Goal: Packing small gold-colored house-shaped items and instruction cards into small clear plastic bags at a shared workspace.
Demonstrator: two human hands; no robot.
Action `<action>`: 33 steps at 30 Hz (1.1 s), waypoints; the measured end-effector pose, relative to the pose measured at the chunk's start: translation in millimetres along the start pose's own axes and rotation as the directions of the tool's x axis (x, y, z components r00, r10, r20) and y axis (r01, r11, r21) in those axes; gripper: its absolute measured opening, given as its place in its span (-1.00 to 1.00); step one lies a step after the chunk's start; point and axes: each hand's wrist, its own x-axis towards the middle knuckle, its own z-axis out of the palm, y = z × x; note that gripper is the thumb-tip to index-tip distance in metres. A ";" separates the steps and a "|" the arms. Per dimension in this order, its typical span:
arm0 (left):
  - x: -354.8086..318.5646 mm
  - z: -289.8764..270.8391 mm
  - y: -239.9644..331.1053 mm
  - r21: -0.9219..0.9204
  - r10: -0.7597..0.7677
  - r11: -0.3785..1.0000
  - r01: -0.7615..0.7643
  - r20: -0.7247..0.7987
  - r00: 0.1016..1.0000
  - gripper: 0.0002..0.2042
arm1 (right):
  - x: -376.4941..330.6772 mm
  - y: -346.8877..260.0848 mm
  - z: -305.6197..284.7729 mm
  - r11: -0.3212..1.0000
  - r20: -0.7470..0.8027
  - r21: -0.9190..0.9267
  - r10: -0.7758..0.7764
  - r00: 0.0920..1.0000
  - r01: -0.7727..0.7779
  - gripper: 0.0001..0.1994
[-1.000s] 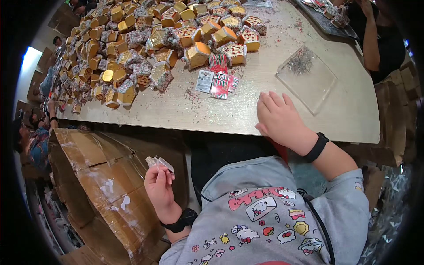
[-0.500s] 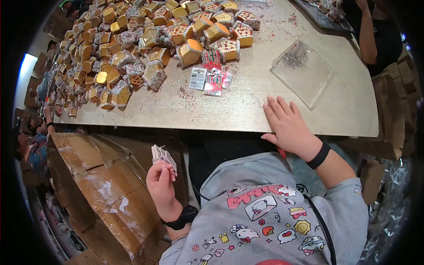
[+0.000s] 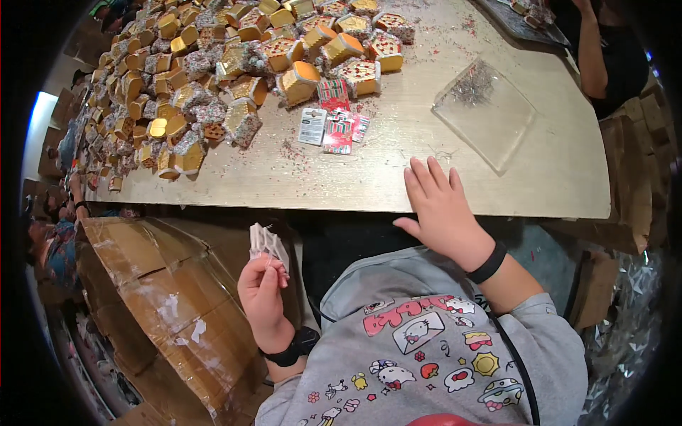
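Note:
My left hand, beside the front of the table, is closed on a small bundle of pale, flat strips that stick up past its fingers. Thin threads show at the strips, but their exact kind is unclear. My right hand lies palm down over the table's front edge, fingers spread and holding nothing. Just beyond its fingertips are a few fine loose threads. Farther in, several small printed cards, red, green and white, lie overlapping on the tabletop.
A large heap of small gold house-shaped ornaments with glittery trim covers the back left. To the right lies a clear shallow tray holding silvery threads. Cardboard stands at my left. Another person's arm is at the far right.
My right hand has slid left along the table edge, still spread. My left hand has tilted slightly, and more of the pale strips shows.

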 end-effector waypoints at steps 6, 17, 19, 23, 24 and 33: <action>2.6 3.7 0.3 0.034 -0.006 0.999 0.005 0.049 0.999 -0.93 | -9.9 -3.1 11.2 0.997 -0.014 -0.053 -0.065 0.998 0.064 -0.32; 3.3 21.5 -8.3 0.126 -0.105 0.988 0.087 0.143 0.984 -0.91 | -5.1 8.1 13.3 0.998 -0.091 -0.044 -0.048 0.995 0.045 -0.35; 3.0 24.6 -10.1 0.131 -0.110 0.987 0.090 0.150 0.983 -0.90 | -5.7 8.7 16.4 0.997 -0.089 -0.055 -0.064 0.994 0.059 -0.36; 3.9 30.1 -14.9 0.141 -0.137 0.984 0.110 0.195 0.971 -0.90 | -9.1 9.5 22.1 0.986 -0.175 -0.078 -0.158 0.972 0.147 -0.47; 3.9 31.8 -17.1 0.147 -0.141 0.983 0.111 0.213 0.967 -0.91 | -10.1 9.8 23.0 0.984 -0.202 -0.065 -0.177 0.963 0.167 -0.51; 18.8 45.6 -41.9 0.203 -0.196 0.969 0.142 0.278 0.940 -0.94 | -10.4 9.0 40.6 0.964 -0.423 -0.046 -0.257 0.869 0.263 -0.72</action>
